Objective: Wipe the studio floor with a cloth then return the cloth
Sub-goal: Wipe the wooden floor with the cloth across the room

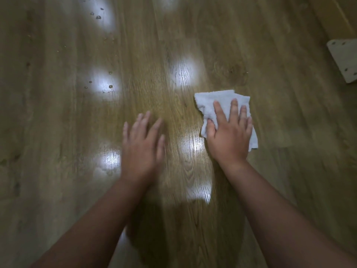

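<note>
The right hand (229, 132) pressed flat, fingers straight, on the small white fluffy cloth (216, 101) on the brown wooden floor (280, 171). The left hand (143, 144) was spread flat, holding nothing.

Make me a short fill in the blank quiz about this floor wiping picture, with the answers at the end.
1. The right hand presses flat on a crumpled white terry ____.
2. The blurred left hand holds ____.
3. Small droplets lie on the brown wood-grain floor on the person's ____ side.
4. The pale board with screw holes lies at the ____ edge of the view.

Missing words: cloth; nothing; left; right
</note>
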`<state>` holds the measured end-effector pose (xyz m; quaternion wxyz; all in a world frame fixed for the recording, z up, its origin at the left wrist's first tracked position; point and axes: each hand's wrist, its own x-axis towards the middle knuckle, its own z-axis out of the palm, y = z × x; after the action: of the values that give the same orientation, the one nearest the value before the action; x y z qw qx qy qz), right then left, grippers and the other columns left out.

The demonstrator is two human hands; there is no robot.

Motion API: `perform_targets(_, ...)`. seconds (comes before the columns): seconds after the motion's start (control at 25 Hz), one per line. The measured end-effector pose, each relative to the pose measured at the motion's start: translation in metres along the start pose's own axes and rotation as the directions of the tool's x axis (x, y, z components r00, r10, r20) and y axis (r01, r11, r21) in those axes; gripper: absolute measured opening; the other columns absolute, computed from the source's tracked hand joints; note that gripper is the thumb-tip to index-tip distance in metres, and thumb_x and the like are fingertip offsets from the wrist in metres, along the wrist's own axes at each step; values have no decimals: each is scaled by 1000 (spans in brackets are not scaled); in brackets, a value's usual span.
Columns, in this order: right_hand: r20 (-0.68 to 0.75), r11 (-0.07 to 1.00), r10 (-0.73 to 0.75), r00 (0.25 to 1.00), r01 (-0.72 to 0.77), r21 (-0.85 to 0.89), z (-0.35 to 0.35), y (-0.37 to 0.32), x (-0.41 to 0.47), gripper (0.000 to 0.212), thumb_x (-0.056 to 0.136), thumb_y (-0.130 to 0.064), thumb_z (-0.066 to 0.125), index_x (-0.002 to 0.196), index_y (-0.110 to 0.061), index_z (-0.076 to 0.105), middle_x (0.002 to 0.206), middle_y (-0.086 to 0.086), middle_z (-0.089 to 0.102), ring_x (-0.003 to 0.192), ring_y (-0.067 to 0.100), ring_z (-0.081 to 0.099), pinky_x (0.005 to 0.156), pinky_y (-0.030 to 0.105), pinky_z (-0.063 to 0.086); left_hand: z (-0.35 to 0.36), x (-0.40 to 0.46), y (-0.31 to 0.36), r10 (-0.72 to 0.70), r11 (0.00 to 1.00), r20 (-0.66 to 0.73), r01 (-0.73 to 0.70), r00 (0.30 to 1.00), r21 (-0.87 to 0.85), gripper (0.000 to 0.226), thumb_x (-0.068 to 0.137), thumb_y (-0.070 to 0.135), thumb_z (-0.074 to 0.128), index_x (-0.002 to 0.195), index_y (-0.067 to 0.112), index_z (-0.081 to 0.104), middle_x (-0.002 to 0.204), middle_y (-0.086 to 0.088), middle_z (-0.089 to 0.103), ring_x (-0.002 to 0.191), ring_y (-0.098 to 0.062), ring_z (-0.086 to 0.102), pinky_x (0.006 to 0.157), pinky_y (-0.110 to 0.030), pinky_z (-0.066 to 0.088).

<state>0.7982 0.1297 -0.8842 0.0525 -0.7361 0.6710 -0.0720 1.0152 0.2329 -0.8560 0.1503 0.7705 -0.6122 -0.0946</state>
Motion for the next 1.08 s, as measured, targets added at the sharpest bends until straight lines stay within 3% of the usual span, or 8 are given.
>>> perform_targets(0.12,1,1000,15,1000,-15,2,-1,1,0,60,105,-55,31,163,-38,29,174,12,16,160,38,11,128,58,12,20,33,46,15,999,-12,-15,1000,-47,52,109,42,31,157,25,41,170,-4,29,160,-21,16,129,-54,7)
perform_targets(0.4,58,1000,-4,998,4,-9,-9,27,14,62,104,-56,27,164,-40,22,175,10,12,161,35,7,129,53,9,40,42,44,-4,1000,8,3,1000,7,55,109,47,31,158,25,40,169,-3,29,160,-21,14,129,-53,10)
perform_targets(0.56,26,977,213,977,-213,9,-17,63,79,63,102,-54,27,163,-38,25,174,13,14,160,39,8,128,57,11,39,42,44,-4,1000,11,4,1000,21,55,108,47,32,157,24,41,169,-4,29,160,-21,14,129,-53,10)
perform_targets(0.68,39,941,331,943,-333,65,-15,39,111,62,103,-48,32,164,-36,26,174,14,10,160,39,4,127,59,8,39,43,45,2,1000,2,-2,1000,23,56,107,46,34,157,22,43,169,-6,31,160,-23,17,128,-54,11)
perform_targets(0.84,102,982,-185,977,179,64,-2,-21,69,65,98,-47,30,163,-37,31,174,11,14,161,35,5,129,55,7,41,44,46,-12,1000,-37,12,999,7,57,105,40,38,159,21,39,167,-5,35,158,-23,22,127,-55,15)
perform_targets(0.92,125,963,-269,955,263,57,-4,-9,76,65,99,-49,28,163,-38,29,175,9,13,161,33,5,129,54,6,41,44,45,-18,1000,-48,18,999,-6,61,103,34,39,162,21,32,167,-3,36,158,-21,23,127,-54,16)
perform_targets(1.0,94,999,-42,995,41,16,-7,14,105,67,99,-51,27,164,-36,27,174,12,12,161,37,5,129,56,6,42,44,45,-14,1000,-46,14,999,-3,61,103,33,38,162,22,30,167,-3,36,158,-21,23,128,-54,16)
perform_targets(1.08,74,967,244,967,-249,62,-11,19,128,65,102,-49,29,164,-34,26,174,15,9,160,39,3,129,56,4,43,43,45,-16,1000,-42,17,999,8,59,105,35,36,162,22,31,167,-3,34,159,-20,21,128,-54,16)
